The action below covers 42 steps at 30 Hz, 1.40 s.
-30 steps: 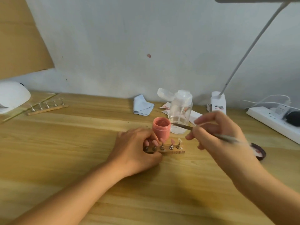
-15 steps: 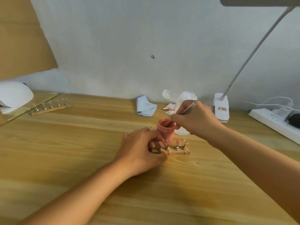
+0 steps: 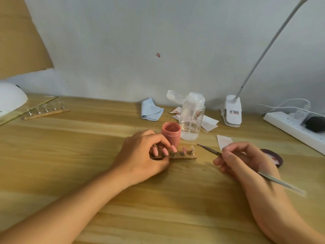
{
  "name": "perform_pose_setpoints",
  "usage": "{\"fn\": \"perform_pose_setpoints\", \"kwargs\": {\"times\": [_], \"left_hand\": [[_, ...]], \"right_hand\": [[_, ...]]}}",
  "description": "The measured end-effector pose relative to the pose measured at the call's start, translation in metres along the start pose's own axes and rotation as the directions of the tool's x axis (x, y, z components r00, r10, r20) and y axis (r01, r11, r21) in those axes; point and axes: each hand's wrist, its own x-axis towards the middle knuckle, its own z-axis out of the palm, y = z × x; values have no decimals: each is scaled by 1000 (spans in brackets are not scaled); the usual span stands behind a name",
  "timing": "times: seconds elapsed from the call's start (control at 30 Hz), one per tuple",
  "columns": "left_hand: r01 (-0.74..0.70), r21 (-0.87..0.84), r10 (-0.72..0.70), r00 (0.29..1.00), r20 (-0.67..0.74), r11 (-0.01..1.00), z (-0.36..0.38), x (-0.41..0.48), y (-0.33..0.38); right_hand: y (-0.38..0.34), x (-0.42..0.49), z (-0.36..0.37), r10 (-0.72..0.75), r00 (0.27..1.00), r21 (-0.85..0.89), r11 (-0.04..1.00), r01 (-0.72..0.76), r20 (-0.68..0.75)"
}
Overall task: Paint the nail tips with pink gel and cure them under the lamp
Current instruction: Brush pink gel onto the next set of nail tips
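A small wooden holder strip [image 3: 182,156] lies mid-table with several nail tips on metal stands; most are pink, like the pink tip [image 3: 174,148], and the rightmost tip [image 3: 192,148] looks pale. My left hand [image 3: 142,155] grips the strip's left end. Just behind it stands the open pink gel jar [image 3: 171,135]. My right hand [image 3: 244,161] pinches a thin brush [image 3: 209,150], whose tip points left and hovers just right of the pale tip, apart from it. The white curing lamp [image 3: 10,98] sits at the far left edge.
A second holder strip [image 3: 46,113] with clear tips lies near the lamp. A clear pump bottle [image 3: 192,118], blue cloth [image 3: 151,111], paper wipes [image 3: 223,140], the dark jar lid [image 3: 274,156], a desk lamp clamp [image 3: 233,111] and a power strip [image 3: 295,128] stand behind and to the right.
My right hand dipped the brush into the pink jar, then drew back right and down; the brush tip now hovers beside the rightmost nail tip. My left hand stayed on the strip.
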Motion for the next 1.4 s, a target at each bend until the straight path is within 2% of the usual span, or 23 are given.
{"fn": "perform_pose_setpoints", "kwargs": {"times": [0.27, 0.83, 0.93, 1.1, 1.4], "left_hand": [[-22, 3, 22, 1000, -2, 1000, 0, 1, 0], [-38, 2, 38, 999, -3, 999, 1, 1, 0], [-44, -4, 44, 999, -2, 999, 0, 1, 0], [-53, -4, 53, 999, -11, 999, 0, 1, 1], [-57, 6, 57, 998, -11, 998, 1, 1, 0]], "right_hand": [[5, 2, 4, -17, 998, -85, 996, 22, 64], [4, 1, 3, -38, 999, -133, 990, 41, 31], [5, 1, 3, -53, 999, -100, 994, 54, 12], [6, 2, 5, -70, 995, -121, 990, 77, 65], [6, 1, 4, -69, 997, -139, 987, 74, 47]]}}
